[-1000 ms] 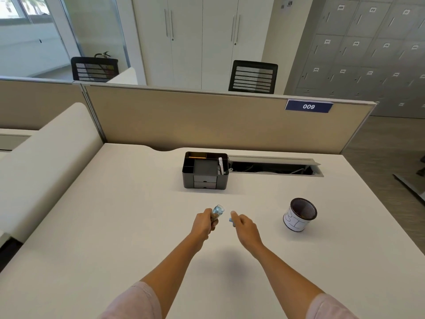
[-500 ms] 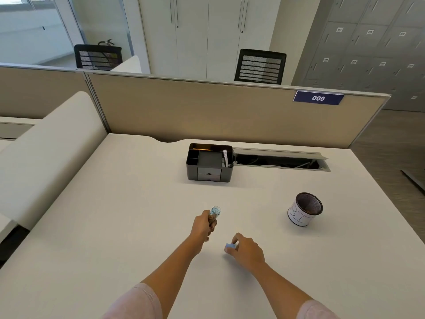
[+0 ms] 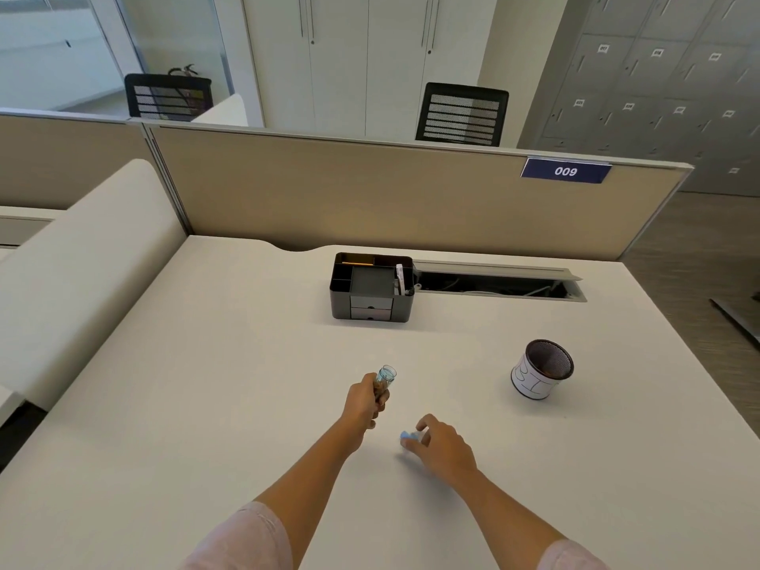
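My left hand (image 3: 365,401) grips a small clear bottle (image 3: 385,377) with brownish contents, its open mouth tilted up and away from me. My right hand (image 3: 442,444) is low on the white desk (image 3: 230,364), nearer to me than the left hand, and pinches a small light-blue cap (image 3: 408,437) at the desk surface. The two hands are a little apart.
A black desk organiser (image 3: 371,286) with drawers and pens stands at the back, beside an open cable tray (image 3: 499,281). A mesh pen cup (image 3: 541,369) wrapped in white paper stands to the right. A beige partition (image 3: 390,199) closes off the far edge.
My right hand drew away from the bottle with the blue cap and came down toward me onto the desk. My left hand kept hold of the bottle in about the same spot.
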Tool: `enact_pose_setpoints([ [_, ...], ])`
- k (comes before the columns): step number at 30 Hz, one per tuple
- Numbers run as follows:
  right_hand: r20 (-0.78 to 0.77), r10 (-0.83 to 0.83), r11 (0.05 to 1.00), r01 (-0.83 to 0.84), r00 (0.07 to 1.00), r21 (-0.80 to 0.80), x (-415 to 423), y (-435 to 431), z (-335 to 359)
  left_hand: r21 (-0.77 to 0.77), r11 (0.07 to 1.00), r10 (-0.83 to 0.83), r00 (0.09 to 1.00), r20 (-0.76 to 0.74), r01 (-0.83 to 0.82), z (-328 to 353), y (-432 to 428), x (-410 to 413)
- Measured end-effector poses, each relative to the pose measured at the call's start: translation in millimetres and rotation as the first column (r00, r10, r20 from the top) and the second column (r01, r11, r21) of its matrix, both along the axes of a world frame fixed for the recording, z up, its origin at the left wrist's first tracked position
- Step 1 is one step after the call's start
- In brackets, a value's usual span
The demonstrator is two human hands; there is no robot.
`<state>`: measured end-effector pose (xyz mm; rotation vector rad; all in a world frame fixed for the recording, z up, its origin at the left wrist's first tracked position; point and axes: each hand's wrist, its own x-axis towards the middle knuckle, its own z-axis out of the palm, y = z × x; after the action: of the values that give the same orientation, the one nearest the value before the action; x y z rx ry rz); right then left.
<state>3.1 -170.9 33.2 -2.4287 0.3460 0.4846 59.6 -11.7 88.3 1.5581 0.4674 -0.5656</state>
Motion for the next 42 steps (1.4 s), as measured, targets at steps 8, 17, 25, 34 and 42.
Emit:
enact_pose_setpoints([
  [8,0.286,-0.232,0.91,0.103,0.93,0.401,17,3,42,-0.056,0.998,-0.001,1.0,0.007,0.001,10,-16,7],
  [17,0.485,-0.357,0.822,0.021,0.798,0.57,31,-8,99,-0.184,0.979,-0.071,0.991,0.115,0.091,44,-86,21],
  [25,0.377,-0.537,0.757,0.233,0.755,0.611,42,-99,127,0.005,0.822,-0.563,0.811,0.158,0.57,62,-143,27],
  [34,0.28,-0.5,0.866,0.483,0.819,0.133,43,-211,108,0.529,0.57,-0.818,0.497,0.289,0.629,32,-189,22],
  [42,0.291,-0.368,0.9,0.417,0.883,-0.128,51,-232,111,0.825,0.186,-0.975,0.205,0.087,0.533,10,-212,26],
])
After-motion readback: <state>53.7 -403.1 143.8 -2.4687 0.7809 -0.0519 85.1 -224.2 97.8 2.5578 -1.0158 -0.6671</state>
